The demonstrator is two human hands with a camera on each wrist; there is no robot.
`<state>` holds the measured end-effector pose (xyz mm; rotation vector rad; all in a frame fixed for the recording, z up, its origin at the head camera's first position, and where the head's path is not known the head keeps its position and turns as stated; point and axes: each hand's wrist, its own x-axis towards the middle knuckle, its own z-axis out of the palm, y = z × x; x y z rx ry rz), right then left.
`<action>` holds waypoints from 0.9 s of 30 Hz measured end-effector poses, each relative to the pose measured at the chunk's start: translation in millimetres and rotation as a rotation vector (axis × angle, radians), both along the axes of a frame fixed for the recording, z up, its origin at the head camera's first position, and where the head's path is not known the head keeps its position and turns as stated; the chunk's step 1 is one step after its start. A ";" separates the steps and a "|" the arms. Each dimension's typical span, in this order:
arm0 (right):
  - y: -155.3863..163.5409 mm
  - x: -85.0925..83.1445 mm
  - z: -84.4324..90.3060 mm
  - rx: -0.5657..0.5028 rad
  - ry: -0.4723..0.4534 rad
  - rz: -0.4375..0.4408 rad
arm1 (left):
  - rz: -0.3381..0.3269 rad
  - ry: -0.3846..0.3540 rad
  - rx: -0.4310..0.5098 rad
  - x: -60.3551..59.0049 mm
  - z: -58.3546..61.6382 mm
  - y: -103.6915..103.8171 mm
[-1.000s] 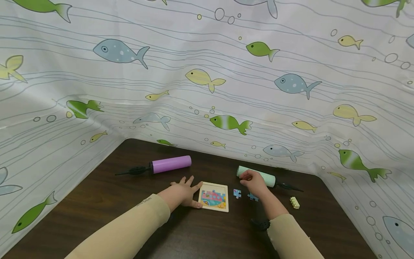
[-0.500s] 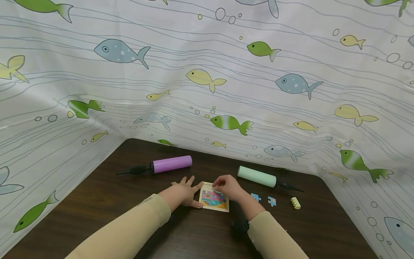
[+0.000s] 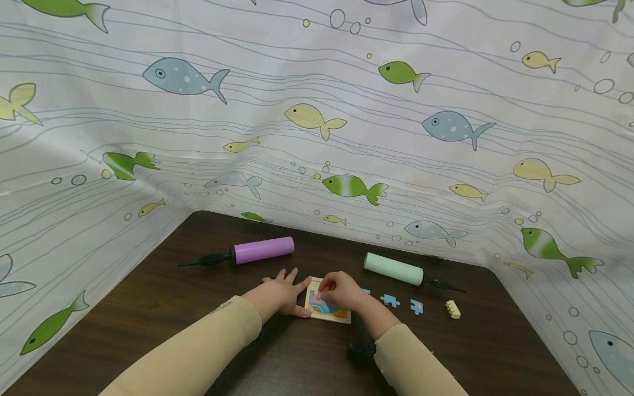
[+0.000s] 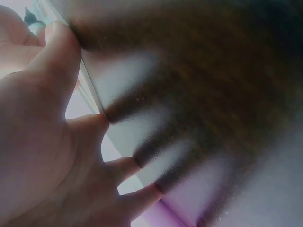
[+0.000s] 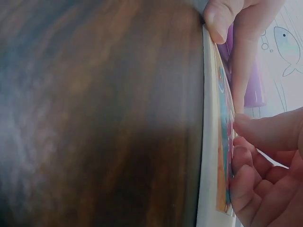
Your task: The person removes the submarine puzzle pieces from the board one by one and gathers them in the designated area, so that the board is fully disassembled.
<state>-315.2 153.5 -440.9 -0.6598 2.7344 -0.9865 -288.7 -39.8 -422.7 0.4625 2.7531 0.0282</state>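
Observation:
A small wooden-framed jigsaw puzzle (image 3: 326, 317) with a pink and blue picture lies on the dark table. My left hand (image 3: 282, 295) rests at its left edge with fingers spread, thumb and forefinger touching the frame; in the left wrist view the fingertips (image 4: 124, 166) meet the tabletop. Over the puzzle's upper part, my right hand (image 3: 342, 291) has curled fingers and pinches a puzzle piece, mostly covered by the fingers. In the right wrist view its thumb (image 5: 265, 132) and fingers are right at the picture surface. Loose blue puzzle pieces (image 3: 390, 300) lie to the right.
A purple balloon pump (image 3: 263, 251) lies behind the left hand, and a mint-green balloon pump (image 3: 393, 269) lies at the back right. Near the right side is a pale yellow toy brick (image 3: 453, 309). A fish-patterned curtain (image 3: 317, 126) borders the table's back and sides.
My right hand has moved left from beside the mint pump to above the puzzle, carrying a piece, then slightly further left and down onto the picture. The left hand has stayed put.

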 end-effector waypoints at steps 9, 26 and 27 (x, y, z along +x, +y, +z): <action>0.0 0.4 -2.2 -0.016 -0.040 -0.034 | -0.005 0.000 0.009 0.5 0.2 0.4; 5.2 6.3 2.5 -0.216 -0.156 -0.063 | 0.006 0.000 0.018 1.7 1.0 -0.2; 6.0 5.9 2.0 -0.229 -0.160 -0.061 | 0.008 -0.001 0.017 1.6 0.9 -0.3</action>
